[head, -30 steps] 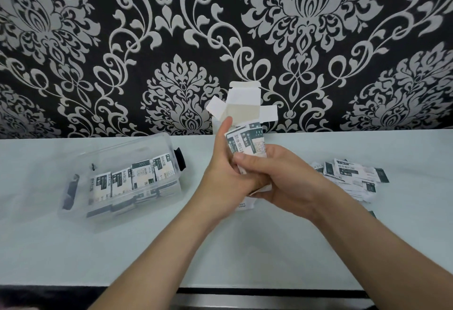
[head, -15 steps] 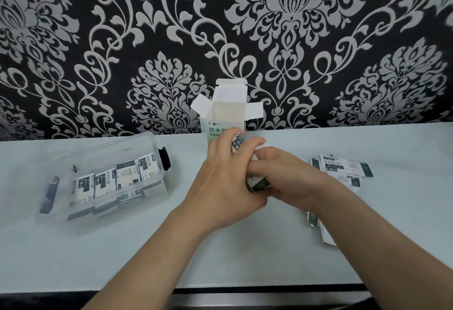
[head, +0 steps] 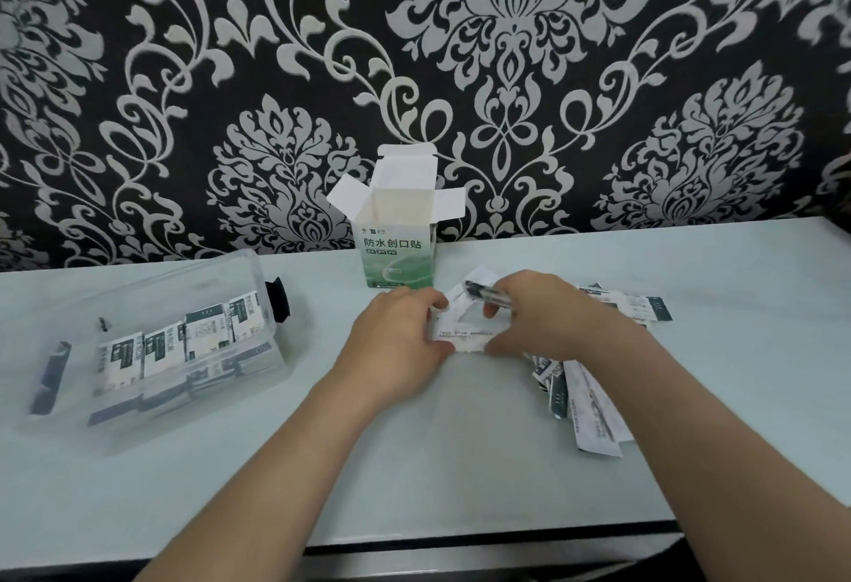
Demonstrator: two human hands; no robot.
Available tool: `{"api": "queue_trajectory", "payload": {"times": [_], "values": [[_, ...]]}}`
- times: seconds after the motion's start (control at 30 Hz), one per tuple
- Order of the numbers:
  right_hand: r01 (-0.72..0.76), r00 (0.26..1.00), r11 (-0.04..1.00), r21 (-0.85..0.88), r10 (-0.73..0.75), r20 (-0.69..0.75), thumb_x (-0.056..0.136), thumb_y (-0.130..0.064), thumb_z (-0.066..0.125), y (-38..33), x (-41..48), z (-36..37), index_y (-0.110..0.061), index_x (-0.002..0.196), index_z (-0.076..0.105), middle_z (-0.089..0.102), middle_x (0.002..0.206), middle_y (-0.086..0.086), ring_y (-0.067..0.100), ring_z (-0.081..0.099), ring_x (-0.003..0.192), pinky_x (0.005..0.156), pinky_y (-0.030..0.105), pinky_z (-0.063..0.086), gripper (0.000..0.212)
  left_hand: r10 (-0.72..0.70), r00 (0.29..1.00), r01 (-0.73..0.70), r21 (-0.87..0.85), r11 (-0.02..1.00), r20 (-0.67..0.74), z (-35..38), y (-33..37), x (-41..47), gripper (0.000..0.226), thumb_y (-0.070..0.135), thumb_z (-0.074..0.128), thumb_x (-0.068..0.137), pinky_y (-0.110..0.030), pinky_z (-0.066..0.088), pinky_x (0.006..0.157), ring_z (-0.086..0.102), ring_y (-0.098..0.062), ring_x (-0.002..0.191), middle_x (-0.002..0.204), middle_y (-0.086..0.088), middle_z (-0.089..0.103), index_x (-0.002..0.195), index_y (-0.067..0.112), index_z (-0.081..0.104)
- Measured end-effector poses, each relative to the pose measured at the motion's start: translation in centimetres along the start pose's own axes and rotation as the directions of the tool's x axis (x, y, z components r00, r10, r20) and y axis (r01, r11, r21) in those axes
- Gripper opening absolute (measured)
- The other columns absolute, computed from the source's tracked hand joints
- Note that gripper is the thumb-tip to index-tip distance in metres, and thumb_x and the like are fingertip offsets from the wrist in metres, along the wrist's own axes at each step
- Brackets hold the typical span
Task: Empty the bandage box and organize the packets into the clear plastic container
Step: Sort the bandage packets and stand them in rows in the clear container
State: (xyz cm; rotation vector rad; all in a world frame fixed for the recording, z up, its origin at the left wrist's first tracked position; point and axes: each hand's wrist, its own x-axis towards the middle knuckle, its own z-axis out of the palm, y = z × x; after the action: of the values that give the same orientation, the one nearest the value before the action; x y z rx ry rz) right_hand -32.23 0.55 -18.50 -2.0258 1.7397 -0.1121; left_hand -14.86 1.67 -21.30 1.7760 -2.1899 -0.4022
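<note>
I am squaring a small stack of bandage packets (head: 463, 328) on the surface (head: 414, 466), left hand (head: 396, 333) and right hand (head: 539, 319) pinching its ends; edges should align before moving to the clear plastic container (head: 258, 286) at left.

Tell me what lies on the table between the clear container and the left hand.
Nothing: in the head view, bare table separates the clear container from the left hand.
</note>
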Motion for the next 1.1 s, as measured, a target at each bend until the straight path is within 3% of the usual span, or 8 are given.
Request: {"api": "queue_trajectory", "payload": {"times": [0.2,0.3,0.43,0.53,0.7,0.87,1.0,1.1], "values": [[0.033,0.999,0.997,-0.065,-0.036,-0.031,0.080,-0.022,0.072,-0.1,0.4,0.5,-0.016,0.089,0.052,0.048,0.078,-0.004,0.020,0.053,0.081,0.066,0.025,0.039,0.022,-0.044,0.995,0.058,-0.169,0.984,0.084,-0.6,0.7,0.1,0.027,0.022,0.072,0.080,-0.026,0.048,0.080,0.059,-0.016,0.087,0.093,0.008,0.065,0.105,0.032,0.066],[0.051,0.995,0.949,0.310,-0.023,-0.092,0.085,-0.023,0.069,0.2,0.4,0.2,-0.013,0.075,0.059,0.051,0.065,-0.001,0.016,0.049,0.058,0.049,0.021,0.036,0.017,-0.032,0.999,0.021,-0.246,0.969,-0.041,-1.6,0.5,-0.3,0.009,0.024,0.071,0.080,-0.020,0.046,0.061,0.058,-0.007,0.064,0.067,0.011,0.065,0.083,0.033,0.071],[-0.072,0.995,0.495,0.866,0.101,0.025,0.092,-0.051,0.056,-0.6,-0.1,-0.5,-0.014,0.090,0.064,0.040,0.063,-0.003,0.010,0.032,0.049,0.047,0.022,0.026,0.038,-0.060,0.907,-0.105,-0.359,0.927,-0.418,-3.5,0.6,-1.4,0.016,0.015,0.070,0.079,-0.010,0.038,0.052,0.051,-0.001,0.055,0.058,0.021,0.059,0.080,0.031,0.072],[-0.236,0.967,0.125,0.964,-0.068,0.246,0.088,-0.057,0.058,-2.6,-0.6,0.1,-0.013,0.095,0.065,0.044,0.062,-0.003,0.008,0.035,0.050,0.047,0.019,0.032,0.045,0.198,0.755,-0.329,-0.100,0.939,-0.625,-3.6,0.7,-2.2,0.016,0.006,0.067,0.077,-0.018,0.044,0.059,0.048,-0.004,0.061,0.076,0.012,0.062,0.088,0.017,0.073],[-0.169,0.983,-0.049,0.984,-0.080,0.165,0.095,-0.034,0.056,-5.5,-0.8,1.9,0.000,0.107,0.067,0.061,0.094,0.016,0.025,0.057,0.086,0.077,0.034,0.047,0.038,0.415,0.721,-0.477,0.037,0.878,-0.554,-1.8,1.6,-3.2,0.014,0.003,0.063,0.076,-0.031,0.050,0.065,0.056,-0.023,0.071,0.081,-0.006,0.061,0.089,0.004,0.069],[-0.087,0.994,0.088,0.992,-0.053,0.091,0.097,-0.016,0.052,-5.7,-0.9,1.5,-0.005,0.086,0.066,0.060,0.069,0.009,0.018,0.058,0.061,0.053,0.026,0.048,0.021,0.383,0.749,-0.487,-0.057,0.872,-0.541,-3.1,0.7,-3.6,0.032,0.022,0.072,0.075,-0.021,0.041,0.091,0.057,-0.019,0.098,0.106,0.001,0.065,0.105,0.011,0.068],[-0.047,0.980,0.318,0.947,-0.167,0.105,0.095,-0.009,0.049,-6.6,-1.6,1.9,-0.011,0.079,0.062,0.055,0.065,0.009,0.018,0.050,0.053,0.048,0.025,0.040,0.020,0.295,0.921,-0.316,-0.046,0.948,-0.254,-3.7,0.0,-3.9,0.102,0.047,0.080,0.063,-0.021,0.019,0.110,0.007,-0.018,0.146,0.158,0.006,0.007,0.146,0.039,0.022],[-0.004,0.974,0.373,0.928,-0.208,0.088,0.092,-0.002,0.044,-7.0,-1.5,2.4,-0.008,0.093,0.066,0.063,0.078,0.020,0.028,0.063,0.070,0.054,0.026,0.046,0.023,0.315,0.932,-0.326,-0.033,0.945,-0.178,-3.1,-0.3,-4.0,0.103,0.049,0.080,0.061,-0.030,0.019,0.111,-0.006,-0.017,0.147,0.157,0.017,-0.011,0.144,0.046,0.018]]}}
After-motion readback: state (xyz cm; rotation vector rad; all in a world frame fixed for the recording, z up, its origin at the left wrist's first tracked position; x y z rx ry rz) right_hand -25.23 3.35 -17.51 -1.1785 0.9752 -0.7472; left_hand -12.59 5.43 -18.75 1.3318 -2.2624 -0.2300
